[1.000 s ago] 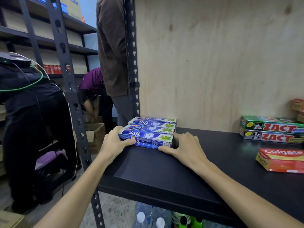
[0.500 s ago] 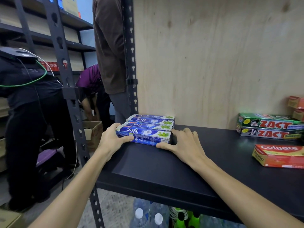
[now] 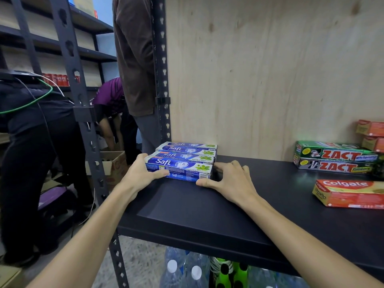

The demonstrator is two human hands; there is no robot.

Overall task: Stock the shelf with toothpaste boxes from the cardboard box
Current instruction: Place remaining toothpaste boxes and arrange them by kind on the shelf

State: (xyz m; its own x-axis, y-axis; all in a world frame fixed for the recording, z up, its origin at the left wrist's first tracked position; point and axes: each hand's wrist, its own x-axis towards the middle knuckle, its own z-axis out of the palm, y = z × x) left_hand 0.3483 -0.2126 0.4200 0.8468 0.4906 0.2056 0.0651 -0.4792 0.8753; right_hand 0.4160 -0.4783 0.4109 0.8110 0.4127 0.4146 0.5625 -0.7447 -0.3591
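Note:
Several blue Safi toothpaste boxes [image 3: 182,161] lie in rows at the back left corner of the black shelf [image 3: 207,215], against the plywood back. My left hand [image 3: 138,173] cups the left end of the front box, fingers round the corner and thumb along its front face. My right hand [image 3: 230,179] lies spread on the shelf, with its fingers against the right end of the rows and its thumb at the front corner. An open cardboard box [image 3: 116,163] stands on the floor to the left, beyond the shelf post.
Two stacked Zact boxes [image 3: 336,161], a Colgate box [image 3: 351,194] and orange boxes [image 3: 372,134] occupy the shelf's right side. A slotted metal post [image 3: 83,121] stands at the left. Three people [image 3: 135,59] work by it. Water bottles [image 3: 182,269] stand on the level below.
Both hands stay in place against the Safi boxes. Only the view has shifted slightly.

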